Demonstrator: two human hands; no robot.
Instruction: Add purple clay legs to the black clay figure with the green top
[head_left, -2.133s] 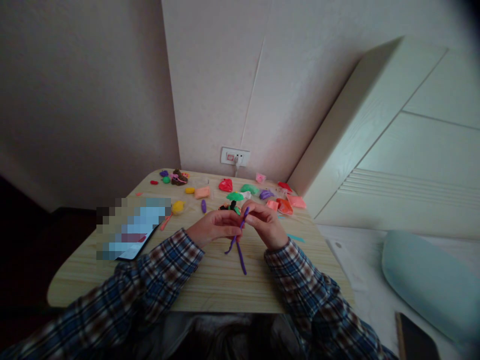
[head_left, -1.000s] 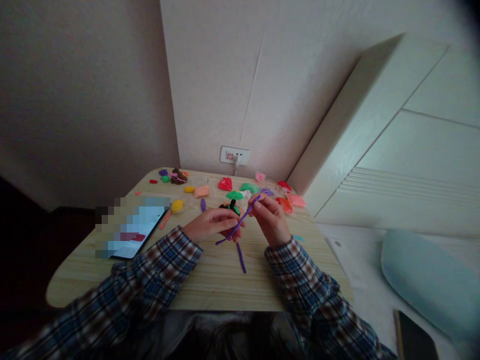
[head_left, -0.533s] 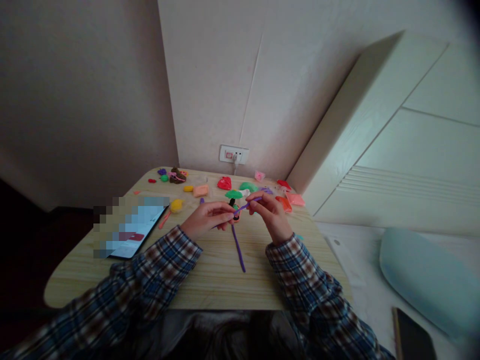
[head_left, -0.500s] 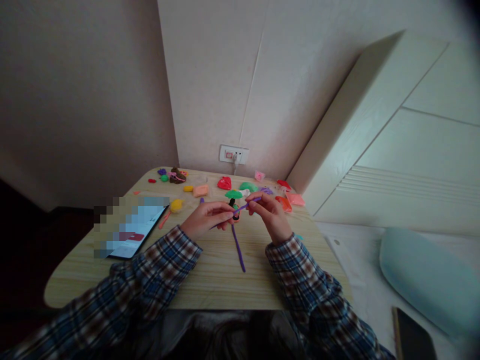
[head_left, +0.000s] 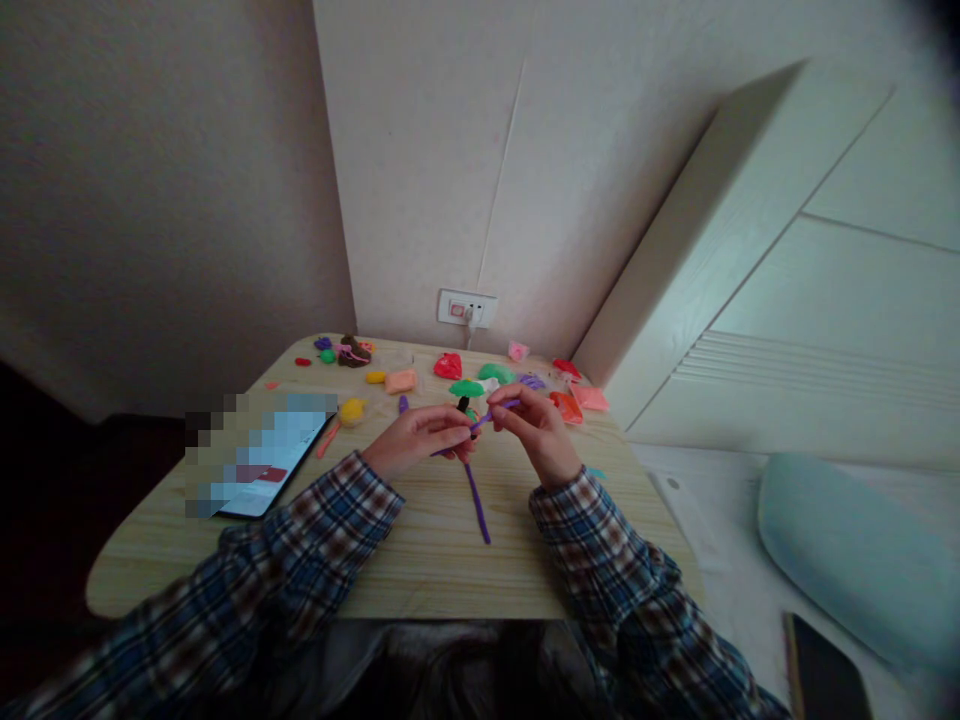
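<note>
A thin purple modelling clay strip [head_left: 482, 420] stretches slantwise between my two hands above the table. My left hand [head_left: 418, 438] pinches its lower left part between thumb and fingers. At the upper right end, the fingertips of my right hand [head_left: 538, 428] are closed on the same strip. Below them a second purple clay strip [head_left: 478, 508] lies on the wood, its far end hidden by my left hand. Just behind my fingers stands a small clay model with a green top [head_left: 466, 388] and a black stem; its base is mostly covered by my hands.
A tablet [head_left: 277, 460] lies at the left of the wooden table [head_left: 420, 580]. Yellow clay [head_left: 352, 411], a peach packet [head_left: 400, 381], a red packet [head_left: 448, 366] and an orange packet [head_left: 566, 407] lie towards the back. A wall socket [head_left: 467, 308] is behind the table.
The held purple strip has turned from nearly upright to a flatter slant between my hands. My right hand moved right, then slightly back left. The second strip stays on the table.
</note>
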